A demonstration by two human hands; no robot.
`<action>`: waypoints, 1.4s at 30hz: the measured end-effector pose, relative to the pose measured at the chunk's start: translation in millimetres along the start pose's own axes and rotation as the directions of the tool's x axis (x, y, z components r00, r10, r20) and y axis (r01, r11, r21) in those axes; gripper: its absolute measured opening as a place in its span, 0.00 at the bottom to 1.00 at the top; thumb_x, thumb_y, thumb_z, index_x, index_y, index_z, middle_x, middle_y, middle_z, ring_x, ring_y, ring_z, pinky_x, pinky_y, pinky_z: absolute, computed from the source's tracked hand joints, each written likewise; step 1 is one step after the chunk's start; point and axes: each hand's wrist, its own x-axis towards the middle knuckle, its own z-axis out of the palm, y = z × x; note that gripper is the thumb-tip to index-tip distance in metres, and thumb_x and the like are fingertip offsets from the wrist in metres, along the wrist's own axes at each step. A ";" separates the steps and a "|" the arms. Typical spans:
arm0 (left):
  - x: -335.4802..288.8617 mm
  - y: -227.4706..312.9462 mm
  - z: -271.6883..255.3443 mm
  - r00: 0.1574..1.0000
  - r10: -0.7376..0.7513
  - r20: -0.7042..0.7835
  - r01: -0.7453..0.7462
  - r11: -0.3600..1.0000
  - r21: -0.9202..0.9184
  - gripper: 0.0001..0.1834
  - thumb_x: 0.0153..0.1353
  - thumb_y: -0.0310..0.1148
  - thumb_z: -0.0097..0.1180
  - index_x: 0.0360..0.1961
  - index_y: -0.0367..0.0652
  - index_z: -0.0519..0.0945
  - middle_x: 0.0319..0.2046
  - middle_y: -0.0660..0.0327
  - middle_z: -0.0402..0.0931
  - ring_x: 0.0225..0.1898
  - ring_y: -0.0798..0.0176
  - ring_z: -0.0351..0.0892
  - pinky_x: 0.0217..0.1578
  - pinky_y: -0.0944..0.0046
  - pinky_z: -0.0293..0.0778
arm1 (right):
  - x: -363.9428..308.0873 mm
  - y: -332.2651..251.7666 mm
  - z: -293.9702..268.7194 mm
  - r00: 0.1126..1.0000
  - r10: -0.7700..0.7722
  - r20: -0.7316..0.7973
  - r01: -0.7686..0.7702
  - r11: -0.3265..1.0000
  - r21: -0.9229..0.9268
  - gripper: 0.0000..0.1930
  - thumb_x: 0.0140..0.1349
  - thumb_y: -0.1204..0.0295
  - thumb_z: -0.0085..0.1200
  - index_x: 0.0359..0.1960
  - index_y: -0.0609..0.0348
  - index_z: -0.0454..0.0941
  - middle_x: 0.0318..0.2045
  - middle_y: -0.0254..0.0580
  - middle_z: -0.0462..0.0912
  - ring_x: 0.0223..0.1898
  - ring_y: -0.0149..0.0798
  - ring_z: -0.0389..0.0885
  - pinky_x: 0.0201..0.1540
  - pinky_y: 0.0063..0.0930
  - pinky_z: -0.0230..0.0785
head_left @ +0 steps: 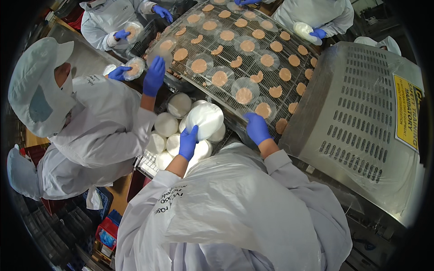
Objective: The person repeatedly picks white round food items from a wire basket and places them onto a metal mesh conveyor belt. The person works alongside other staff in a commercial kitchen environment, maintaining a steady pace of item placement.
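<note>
Left hand [188, 143] pinches white discs [207, 121] at nine o'clock from the right hand [258, 129], whose hold I cannot tell, near the mesh conveyor [290, 86]'s six o'clock edge; a loose pinch could spill them

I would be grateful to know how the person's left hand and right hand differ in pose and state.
The left hand grips a white disc, while the right hand holds no such disc.
The left hand is over the round white piles; the right hand is at the edge of the wire belt, near a pinkish round slice.
Both wear blue gloves.
</note>
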 end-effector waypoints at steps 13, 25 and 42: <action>6.3 15.1 17.0 0.995 0.041 -0.086 -0.046 0.998 -0.051 0.15 0.61 0.41 0.55 0.39 0.39 0.77 0.23 0.67 0.73 0.19 0.75 0.64 0.19 0.73 0.62 | 117.2 31.0 31.1 0.883 -0.329 -0.336 0.319 0.944 -0.086 0.14 0.56 0.76 0.44 0.44 0.64 0.74 0.48 0.55 0.72 0.49 0.54 0.70 0.53 0.41 0.63; 1.2 30.6 21.5 0.998 0.069 -0.001 -0.069 0.996 -0.057 0.19 0.62 0.40 0.54 0.48 0.37 0.74 0.31 0.65 0.76 0.25 0.74 0.72 0.21 0.74 0.67 | 171.8 85.1 -187.8 0.675 0.169 -0.718 -0.106 0.986 0.131 0.14 0.61 0.70 0.41 0.44 0.59 0.76 0.43 0.61 0.77 0.44 0.58 0.77 0.43 0.44 0.70; 9.9 36.9 42.1 0.980 0.199 -0.026 -0.201 0.969 -0.146 0.20 0.60 0.39 0.56 0.46 0.33 0.75 0.34 0.61 0.77 0.30 0.71 0.75 0.29 0.72 0.71 | 68.6 -72.2 9.0 0.929 -0.293 -0.228 0.350 0.895 0.278 0.18 0.56 0.60 0.58 0.36 0.67 0.76 0.31 0.50 0.81 0.34 0.43 0.80 0.39 0.36 0.70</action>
